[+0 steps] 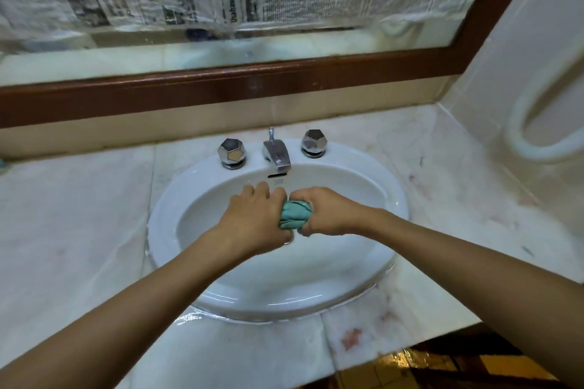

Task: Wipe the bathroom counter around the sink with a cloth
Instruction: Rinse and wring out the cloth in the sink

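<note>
A teal cloth (294, 215) is bunched and twisted between both my hands over the bowl of the white oval sink (164, 208). My left hand (252, 218) grips its left end and my right hand (328, 211) grips its right end, knuckles nearly touching. Most of the cloth is hidden inside my fists. The pale marble counter (79, 230) surrounds the sink and looks wet near the sink's front rim.
A chrome spout (278, 153) stands behind the bowl between two faceted chrome knobs (232, 153) (313, 143). A wood-framed mirror (252, 82) with newspaper over it runs along the back wall. A white ring fixture (537, 123) hangs on the right wall. The counter's front edge drops at lower right.
</note>
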`<state>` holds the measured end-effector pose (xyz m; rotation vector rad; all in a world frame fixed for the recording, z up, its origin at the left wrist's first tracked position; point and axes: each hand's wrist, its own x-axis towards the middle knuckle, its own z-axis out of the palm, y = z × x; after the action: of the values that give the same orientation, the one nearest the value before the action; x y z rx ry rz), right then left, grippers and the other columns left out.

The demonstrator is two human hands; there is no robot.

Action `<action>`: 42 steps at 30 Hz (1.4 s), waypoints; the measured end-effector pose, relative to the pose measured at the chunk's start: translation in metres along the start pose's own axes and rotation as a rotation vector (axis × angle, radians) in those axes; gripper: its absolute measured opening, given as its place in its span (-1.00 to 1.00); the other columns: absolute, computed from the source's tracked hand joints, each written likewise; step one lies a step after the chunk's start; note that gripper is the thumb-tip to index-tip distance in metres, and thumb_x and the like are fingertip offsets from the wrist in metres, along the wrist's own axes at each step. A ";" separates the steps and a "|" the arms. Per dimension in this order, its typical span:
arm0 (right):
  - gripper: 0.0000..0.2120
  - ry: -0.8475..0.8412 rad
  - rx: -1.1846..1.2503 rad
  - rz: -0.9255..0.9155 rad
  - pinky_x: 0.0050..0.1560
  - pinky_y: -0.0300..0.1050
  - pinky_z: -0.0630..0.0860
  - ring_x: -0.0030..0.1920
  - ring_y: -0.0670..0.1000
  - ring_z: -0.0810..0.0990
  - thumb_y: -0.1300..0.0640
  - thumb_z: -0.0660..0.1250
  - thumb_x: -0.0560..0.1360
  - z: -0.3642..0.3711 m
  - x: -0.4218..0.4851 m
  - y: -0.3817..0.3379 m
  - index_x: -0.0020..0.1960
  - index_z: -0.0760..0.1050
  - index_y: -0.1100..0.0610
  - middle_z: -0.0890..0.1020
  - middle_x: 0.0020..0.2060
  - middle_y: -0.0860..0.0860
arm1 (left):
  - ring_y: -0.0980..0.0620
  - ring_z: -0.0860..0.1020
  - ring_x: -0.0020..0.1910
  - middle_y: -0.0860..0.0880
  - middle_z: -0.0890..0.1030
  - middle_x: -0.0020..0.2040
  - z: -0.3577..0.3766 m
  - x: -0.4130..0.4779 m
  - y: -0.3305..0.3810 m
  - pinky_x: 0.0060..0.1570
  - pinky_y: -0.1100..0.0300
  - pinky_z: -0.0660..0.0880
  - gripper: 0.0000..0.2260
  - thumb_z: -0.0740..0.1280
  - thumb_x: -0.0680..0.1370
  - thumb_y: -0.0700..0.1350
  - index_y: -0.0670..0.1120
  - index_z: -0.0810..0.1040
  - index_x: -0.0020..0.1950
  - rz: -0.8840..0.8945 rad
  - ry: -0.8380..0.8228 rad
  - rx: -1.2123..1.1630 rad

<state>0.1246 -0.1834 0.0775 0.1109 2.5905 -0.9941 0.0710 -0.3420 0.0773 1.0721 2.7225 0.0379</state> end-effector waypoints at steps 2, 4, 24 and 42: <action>-0.81 -0.128 0.205 0.078 -0.53 -0.23 0.29 -0.52 -0.01 0.36 0.30 0.40 0.36 -0.015 -0.007 -0.008 -0.11 0.46 0.09 0.49 -0.40 0.08 | -0.23 0.40 0.22 -0.15 0.47 0.21 -0.002 -0.010 0.003 0.05 -0.04 0.33 -0.43 0.45 0.27 0.07 -0.07 0.46 0.23 0.106 0.379 0.252; -0.86 -0.280 0.295 0.140 -0.51 -0.24 0.25 -0.56 0.00 0.32 0.29 0.39 0.40 -0.030 -0.014 -0.016 -0.15 0.44 0.13 0.46 -0.43 0.11 | -0.22 0.50 0.10 -0.16 0.56 0.08 -0.006 -0.014 0.006 -0.05 -0.02 0.34 -0.50 0.46 0.20 -0.06 -0.12 0.53 0.13 0.238 0.585 0.281; -0.50 0.387 -0.818 -0.253 -0.37 -0.07 0.28 -0.36 0.18 0.38 0.19 0.36 0.34 -0.022 -0.011 -0.030 0.19 0.20 0.11 0.59 -0.26 0.11 | 0.02 0.14 -0.57 -0.05 0.25 -0.59 -0.034 -0.008 0.021 -0.47 0.26 0.06 -0.65 0.33 0.31 -0.29 -0.04 0.27 -0.58 -0.199 -0.340 -0.982; -0.61 -0.031 0.153 0.136 -0.51 -0.23 0.29 -0.53 -0.04 0.37 0.05 0.58 0.31 -0.035 -0.031 -0.010 -0.16 0.36 0.10 0.44 -0.44 0.01 | -0.07 0.59 -0.10 0.00 0.63 -0.04 -0.035 0.022 -0.006 -0.15 0.07 0.52 -0.82 0.29 0.54 0.12 0.03 0.49 -0.01 0.340 0.001 0.107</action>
<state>0.1408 -0.1666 0.1189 0.3044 2.4405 -1.1324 0.0443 -0.3299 0.1068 1.5543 2.5353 -0.0538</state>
